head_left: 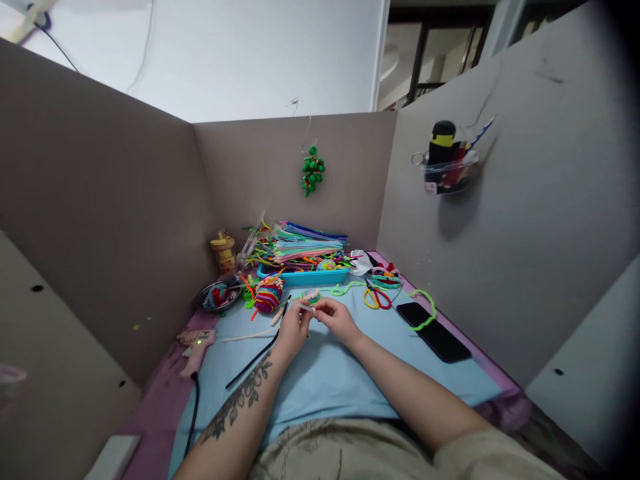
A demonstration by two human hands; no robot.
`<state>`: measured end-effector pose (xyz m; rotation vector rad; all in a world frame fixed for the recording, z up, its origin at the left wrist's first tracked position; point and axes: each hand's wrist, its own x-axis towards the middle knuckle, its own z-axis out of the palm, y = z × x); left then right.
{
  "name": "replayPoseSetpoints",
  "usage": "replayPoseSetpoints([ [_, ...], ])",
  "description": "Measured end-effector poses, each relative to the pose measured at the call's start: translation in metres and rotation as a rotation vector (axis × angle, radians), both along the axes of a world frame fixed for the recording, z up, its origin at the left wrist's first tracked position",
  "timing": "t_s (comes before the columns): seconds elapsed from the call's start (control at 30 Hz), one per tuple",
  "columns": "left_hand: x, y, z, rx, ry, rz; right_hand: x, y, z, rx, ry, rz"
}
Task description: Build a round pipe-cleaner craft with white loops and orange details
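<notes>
Above the blue cloth, my left hand and my right hand meet with their fingertips pinched together. Between them runs a short white pipe cleaner, partly hidden by the fingers. Beside my left hand a black pipe cleaner lies slantwise, and a white pipe cleaner rests on the cloth to its left. Just beyond the fingers sits a small pastel striped piece. A rainbow-striped ball made of pipe cleaners stands further left.
A blue tray at the back overflows with coloured pipe cleaners. Left are a pink glue gun with a black cord and a metal bowl. Scissors and a black phone lie right. Grey panels enclose the table.
</notes>
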<state>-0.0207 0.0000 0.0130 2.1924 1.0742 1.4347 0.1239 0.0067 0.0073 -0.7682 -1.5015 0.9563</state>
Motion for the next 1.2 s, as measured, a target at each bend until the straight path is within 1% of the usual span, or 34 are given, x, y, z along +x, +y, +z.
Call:
replayPoseSetpoints([
  [0.2,-0.002,0.002,-0.002,-0.051,0.039,-0.001,0.002,0.001,-0.001,0.063,-0.066,-0.072],
  [0.27,-0.002,0.003,-0.002,-0.064,0.043,0.013,0.003,0.0,0.0,0.145,-0.142,-0.135],
  [0.4,-0.002,0.003,-0.001,-0.079,0.06,0.001,0.005,0.0,0.0,0.369,-0.335,-0.23],
  [0.47,-0.001,0.003,-0.001,-0.094,0.036,-0.014,0.005,0.002,-0.003,0.416,-0.381,-0.271],
  [0.53,0.0,0.004,-0.001,-0.135,-0.008,-0.025,0.005,0.006,-0.007,0.418,-0.422,-0.312],
  [0.7,0.001,0.007,0.0,-0.373,-0.09,-0.066,0.005,0.013,-0.012,0.409,-0.484,-0.371],
  [0.77,0.002,0.007,0.002,-0.425,-0.113,-0.086,0.005,0.012,-0.011,0.401,-0.489,-0.383],
  [0.9,0.002,0.005,0.006,-0.441,-0.158,-0.122,0.003,0.009,-0.008,0.373,-0.484,-0.404],
  [1.03,0.002,0.002,0.009,-0.432,-0.157,-0.16,0.004,0.008,-0.008,0.359,-0.46,-0.398],
  [1.2,0.001,0.002,0.009,-0.445,-0.166,-0.208,0.008,0.008,-0.009,0.388,-0.433,-0.372],
])
